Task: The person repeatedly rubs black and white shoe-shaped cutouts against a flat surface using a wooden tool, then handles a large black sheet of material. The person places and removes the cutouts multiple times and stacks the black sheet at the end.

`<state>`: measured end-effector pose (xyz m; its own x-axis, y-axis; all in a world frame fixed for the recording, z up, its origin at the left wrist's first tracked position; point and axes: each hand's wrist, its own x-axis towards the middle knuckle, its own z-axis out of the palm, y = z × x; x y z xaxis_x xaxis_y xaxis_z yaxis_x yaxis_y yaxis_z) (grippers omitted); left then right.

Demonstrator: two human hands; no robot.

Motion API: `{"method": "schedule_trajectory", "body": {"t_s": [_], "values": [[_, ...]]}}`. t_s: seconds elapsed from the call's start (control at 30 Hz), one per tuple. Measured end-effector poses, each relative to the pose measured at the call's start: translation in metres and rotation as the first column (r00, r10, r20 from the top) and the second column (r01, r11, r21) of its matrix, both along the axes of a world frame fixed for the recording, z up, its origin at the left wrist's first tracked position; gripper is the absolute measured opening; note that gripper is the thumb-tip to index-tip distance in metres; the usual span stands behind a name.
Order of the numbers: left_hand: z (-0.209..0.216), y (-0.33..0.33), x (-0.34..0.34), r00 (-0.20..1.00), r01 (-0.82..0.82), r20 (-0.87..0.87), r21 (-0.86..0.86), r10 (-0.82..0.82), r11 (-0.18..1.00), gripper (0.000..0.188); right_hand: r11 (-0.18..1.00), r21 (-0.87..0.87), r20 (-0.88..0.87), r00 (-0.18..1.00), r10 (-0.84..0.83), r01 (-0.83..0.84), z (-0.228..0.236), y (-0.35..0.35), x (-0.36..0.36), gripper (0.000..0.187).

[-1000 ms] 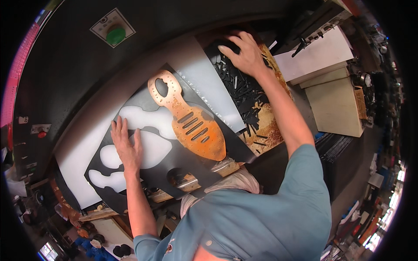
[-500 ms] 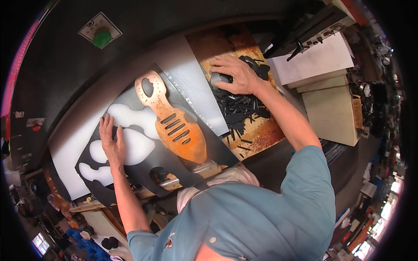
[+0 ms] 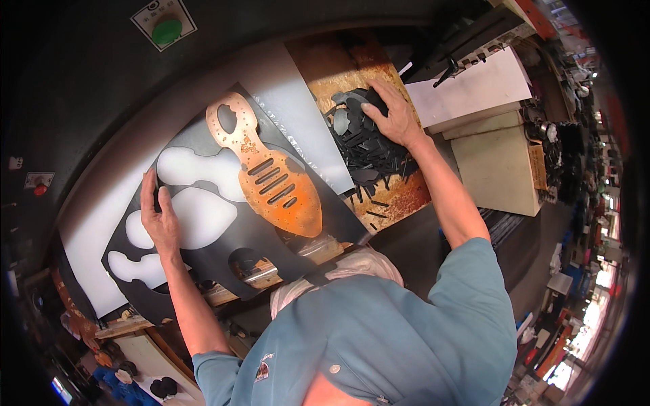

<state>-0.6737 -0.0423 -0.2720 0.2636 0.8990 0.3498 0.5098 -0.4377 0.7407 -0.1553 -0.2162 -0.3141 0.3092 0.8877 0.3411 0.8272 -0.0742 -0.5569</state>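
My left hand [image 3: 161, 222] rests at the left part of a black sheet [image 3: 254, 230] with large rounded cut-outs, its fingers stretched out and its thumb apart. White board shows through the holes. On the sheet's right part lies a flat copper-orange cutting die [image 3: 281, 199], with a ringed upper end and several slots across its broad body; neither hand touches it. My right hand [image 3: 394, 118] lies at the far right side of a heap of black cut pieces [image 3: 362, 145], thumb and fingers spread around its edge. Whether the fingertips grip any piece is hidden.
Under the heap is a rusty, stained plate [image 3: 409, 199]; beside it runs a white board [image 3: 305, 101]. A dark machine body with a green button [image 3: 166, 32] and a red button [image 3: 40, 189] borders the far side. Stacked pale sheets [image 3: 497, 166] stand at right.
My right hand has moved from the heap's left part to its far right edge, uncovering the pieces there. My left hand still lies by the black sheet, its fingers closer together. The view has shifted slightly.
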Motion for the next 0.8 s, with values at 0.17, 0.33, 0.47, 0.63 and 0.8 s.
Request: {"method": "schedule_trajectory", "body": {"t_s": [0.17,0.33,0.47,0.63,0.8], "values": [[0.033,-0.094,0.071,0.970,0.191,0.138,0.078,-0.200,0.979,0.054,0.994,0.067,-0.061,0.994,0.090,-0.085,0.017,0.019,0.000,0.050],[0.017,-0.232,0.220,0.800,0.598,0.168,-0.159,-0.576,0.785,0.087,0.861,0.056,-0.029,0.861,0.508,-0.506,0.016,0.078,-0.010,0.035],[-0.020,-0.266,0.293,0.946,0.319,-0.019,-0.093,-0.322,0.943,0.110,0.713,0.083,-0.013,0.715,0.699,-0.696,0.002,0.076,-0.006,0.031],[-0.038,-0.281,0.328,0.993,0.052,-0.106,-0.015,-0.053,0.999,0.108,0.598,0.109,-0.204,0.571,0.796,-0.794,0.005,0.064,-0.001,0.033],[-0.043,-0.261,0.366,0.970,-0.170,-0.168,0.039,0.174,0.985,0.109,0.528,0.212,-0.116,0.515,0.849,-0.822,-0.004,0.071,-0.007,0.032]]}}
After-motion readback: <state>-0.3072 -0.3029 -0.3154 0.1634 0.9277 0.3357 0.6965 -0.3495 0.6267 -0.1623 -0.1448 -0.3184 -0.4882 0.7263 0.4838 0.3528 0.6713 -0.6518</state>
